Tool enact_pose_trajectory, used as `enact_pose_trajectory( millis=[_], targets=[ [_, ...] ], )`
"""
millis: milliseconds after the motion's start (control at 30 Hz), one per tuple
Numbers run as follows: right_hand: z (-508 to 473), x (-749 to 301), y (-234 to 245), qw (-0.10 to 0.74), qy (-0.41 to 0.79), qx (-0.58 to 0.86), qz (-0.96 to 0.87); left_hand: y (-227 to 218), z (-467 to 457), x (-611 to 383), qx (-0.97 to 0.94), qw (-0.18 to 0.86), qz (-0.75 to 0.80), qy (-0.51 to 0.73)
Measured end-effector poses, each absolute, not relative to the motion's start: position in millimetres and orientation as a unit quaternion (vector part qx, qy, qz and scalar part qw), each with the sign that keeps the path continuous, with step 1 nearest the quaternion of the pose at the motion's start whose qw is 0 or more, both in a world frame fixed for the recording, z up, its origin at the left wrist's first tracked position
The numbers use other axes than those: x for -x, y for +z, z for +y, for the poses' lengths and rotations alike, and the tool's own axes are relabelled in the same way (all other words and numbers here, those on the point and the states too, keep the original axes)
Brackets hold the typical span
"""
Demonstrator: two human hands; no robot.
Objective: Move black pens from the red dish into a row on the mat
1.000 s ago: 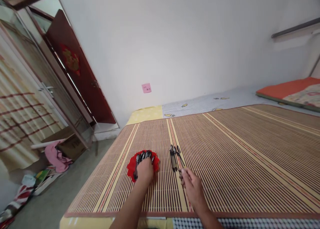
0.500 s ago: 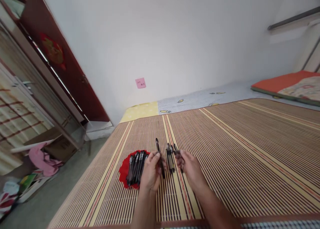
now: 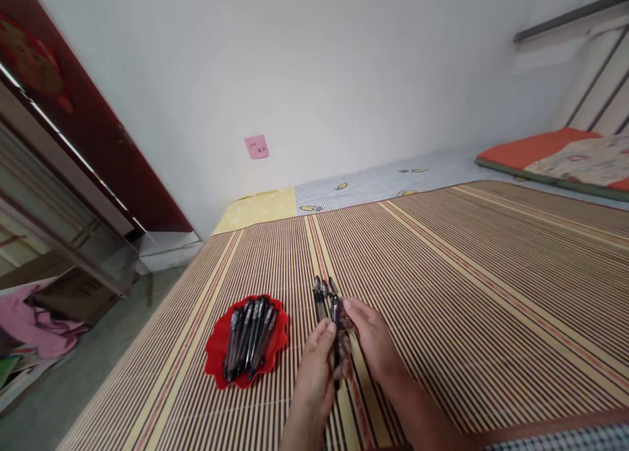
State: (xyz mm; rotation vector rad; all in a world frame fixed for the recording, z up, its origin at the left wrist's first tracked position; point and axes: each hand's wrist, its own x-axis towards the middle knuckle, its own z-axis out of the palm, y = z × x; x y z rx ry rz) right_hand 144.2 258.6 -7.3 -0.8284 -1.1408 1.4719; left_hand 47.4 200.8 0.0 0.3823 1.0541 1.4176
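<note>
My left hand (image 3: 314, 369) is closed around a black-capped pen (image 3: 336, 356), which points away from me, its lower end showing below the fingers. Close against it, my right hand (image 3: 371, 336) has its thumb and curled fingers at the pen's upper part; its grip is partly hidden. Just beyond both hands, several pens (image 3: 320, 300) with clear barrels and dark caps lie side by side on the striped mat. To the left sits a red scalloped dish (image 3: 213, 352) heaped with more dark pens (image 3: 250, 336).
The striped mat (image 3: 432, 287) covers a bed against a white wall. A pink note (image 3: 257, 147) is stuck to that wall. Folded orange bedding (image 3: 540, 146) lies at the far right. Left of the bed are a floor, a cardboard box (image 3: 73, 300) and a dark red door (image 3: 108, 143).
My left hand has brought its pen rightward, away from the red dish, to my right hand. The hands are now together. The view has shifted, showing the dish fully.
</note>
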Motion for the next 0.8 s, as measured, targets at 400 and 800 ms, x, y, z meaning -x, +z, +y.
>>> enact_pose_trajectory(
  millis=[400,800],
  targets=[
    [262.2,-147.4,-15.7,0.506,0.665,0.34,-0.431,-6.4,195.7,-46.5,-0.205,0.634,0.417,0.619],
    [258.0,-141.4,-10.9,0.472,0.635,0.348,-0.503,-11.9,190.7,-40.2,-0.277,0.482,0.5,0.664]
  ],
)
